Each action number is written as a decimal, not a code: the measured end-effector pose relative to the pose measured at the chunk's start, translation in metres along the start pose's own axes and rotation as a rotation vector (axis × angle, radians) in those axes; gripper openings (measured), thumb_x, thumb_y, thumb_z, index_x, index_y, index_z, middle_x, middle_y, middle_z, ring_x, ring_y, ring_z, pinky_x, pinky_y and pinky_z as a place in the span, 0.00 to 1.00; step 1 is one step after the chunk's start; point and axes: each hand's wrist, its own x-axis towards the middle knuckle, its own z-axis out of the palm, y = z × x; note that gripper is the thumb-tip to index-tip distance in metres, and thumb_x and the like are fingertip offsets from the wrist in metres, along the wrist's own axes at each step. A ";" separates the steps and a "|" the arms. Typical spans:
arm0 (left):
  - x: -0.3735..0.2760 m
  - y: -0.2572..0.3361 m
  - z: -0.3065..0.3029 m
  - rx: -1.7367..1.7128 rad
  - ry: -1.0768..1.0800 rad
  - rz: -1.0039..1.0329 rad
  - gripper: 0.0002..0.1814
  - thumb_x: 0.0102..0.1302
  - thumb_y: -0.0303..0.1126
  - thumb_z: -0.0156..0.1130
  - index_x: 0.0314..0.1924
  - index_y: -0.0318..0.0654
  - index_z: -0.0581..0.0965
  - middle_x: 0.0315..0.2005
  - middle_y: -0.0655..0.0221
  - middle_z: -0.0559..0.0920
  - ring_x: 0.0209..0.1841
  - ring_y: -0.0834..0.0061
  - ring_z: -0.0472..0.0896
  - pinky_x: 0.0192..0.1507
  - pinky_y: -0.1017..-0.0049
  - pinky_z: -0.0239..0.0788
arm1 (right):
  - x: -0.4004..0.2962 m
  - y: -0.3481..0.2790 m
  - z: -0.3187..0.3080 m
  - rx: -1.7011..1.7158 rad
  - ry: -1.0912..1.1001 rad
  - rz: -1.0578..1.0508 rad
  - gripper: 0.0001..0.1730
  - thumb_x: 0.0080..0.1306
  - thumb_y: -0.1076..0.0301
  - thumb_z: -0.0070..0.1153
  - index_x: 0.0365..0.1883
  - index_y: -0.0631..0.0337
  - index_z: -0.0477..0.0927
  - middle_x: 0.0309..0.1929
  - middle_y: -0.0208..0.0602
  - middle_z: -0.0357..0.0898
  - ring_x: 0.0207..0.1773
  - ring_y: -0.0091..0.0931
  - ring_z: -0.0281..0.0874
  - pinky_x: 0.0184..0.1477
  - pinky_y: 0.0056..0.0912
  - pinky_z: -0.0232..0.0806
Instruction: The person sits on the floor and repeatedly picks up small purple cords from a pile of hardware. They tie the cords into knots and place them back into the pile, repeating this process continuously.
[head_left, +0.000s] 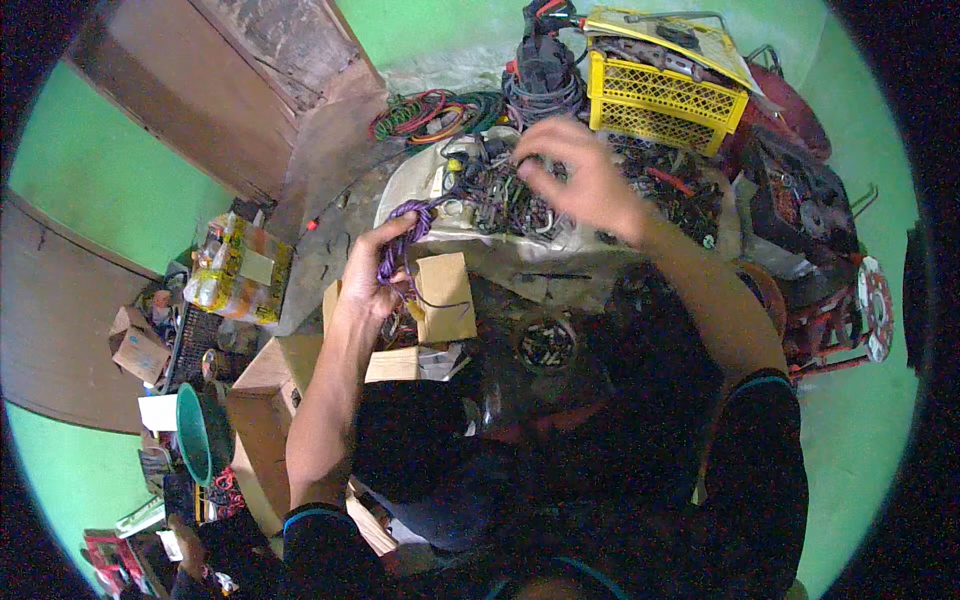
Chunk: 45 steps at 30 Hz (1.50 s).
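Observation:
My left hand (375, 270) is shut on a coiled bundle of purple cord (406, 236). A loose end of the cord dangles below my fingers, over an open cardboard box (447, 300). To the right, my right hand (574, 176) is raised over a heap of small cables and metal parts (517, 199). It is blurred, its fingers curl towards the thumb, and whether anything thin lies between them is unclear. The heap rests on a pale sack (495, 244).
A yellow plastic crate (667, 94) of metal parts stands at the back, beside grey coiled cable (544, 101). Coloured hoses or cables (431, 116) lie by the wall. A taped carton (244, 270) and a green basin (193, 435) are left. A round container (547, 343) holds small pieces.

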 end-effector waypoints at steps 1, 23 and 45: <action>0.002 -0.001 0.002 -0.007 -0.060 -0.006 0.10 0.57 0.34 0.63 0.37 0.38 0.77 0.20 0.77 0.75 0.12 0.85 0.63 0.10 0.84 0.50 | -0.004 -0.014 0.008 0.025 -0.073 -0.013 0.10 0.54 0.69 0.61 0.35 0.58 0.81 0.41 0.39 0.77 0.49 0.37 0.74 0.52 0.37 0.67; 0.006 -0.015 0.004 -0.025 -0.145 -0.053 0.12 0.60 0.37 0.61 0.40 0.38 0.78 0.24 0.76 0.78 0.16 0.88 0.67 0.11 0.86 0.51 | 0.002 0.004 0.027 -0.192 -0.107 -0.262 0.10 0.48 0.74 0.56 0.31 0.61 0.76 0.29 0.40 0.77 0.34 0.40 0.77 0.40 0.42 0.70; -0.004 0.001 -0.001 0.499 0.057 0.238 0.07 0.57 0.26 0.61 0.35 0.29 0.79 0.24 0.69 0.79 0.19 0.83 0.72 0.21 0.82 0.61 | -0.038 0.108 -0.051 -0.540 -0.141 0.462 0.09 0.59 0.67 0.53 0.37 0.52 0.80 0.36 0.41 0.81 0.41 0.40 0.78 0.43 0.42 0.69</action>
